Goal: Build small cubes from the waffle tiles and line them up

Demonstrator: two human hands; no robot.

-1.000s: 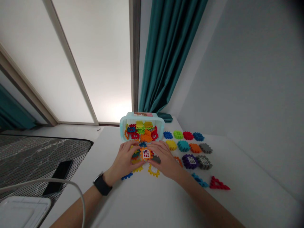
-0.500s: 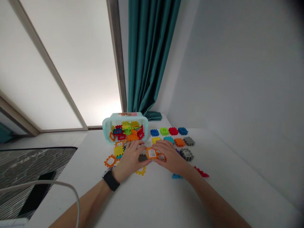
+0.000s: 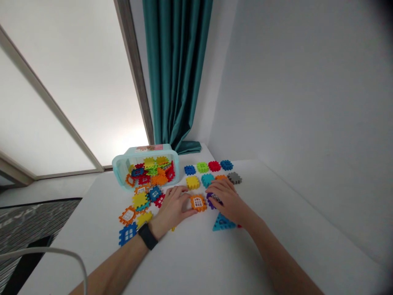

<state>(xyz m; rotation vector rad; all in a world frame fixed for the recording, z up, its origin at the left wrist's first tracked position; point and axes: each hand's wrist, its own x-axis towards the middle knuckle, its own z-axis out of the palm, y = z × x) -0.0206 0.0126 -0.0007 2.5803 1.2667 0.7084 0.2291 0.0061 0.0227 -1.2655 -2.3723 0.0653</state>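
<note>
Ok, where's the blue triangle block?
In the head view, the blue triangle block lies on the white surface just below the person's right hand, to the right of the orange window tile.

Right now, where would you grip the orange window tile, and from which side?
Probably pinch its toothed edges from the near side: the orange window tile seems to lie flat, with the left hand and right hand flanking it.

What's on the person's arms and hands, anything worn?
The left arm and right arm are bare, with no sleeves or gloves. A black wristwatch sits on the wrist above the left hand. Nothing is visibly worn on the right hand.
</note>
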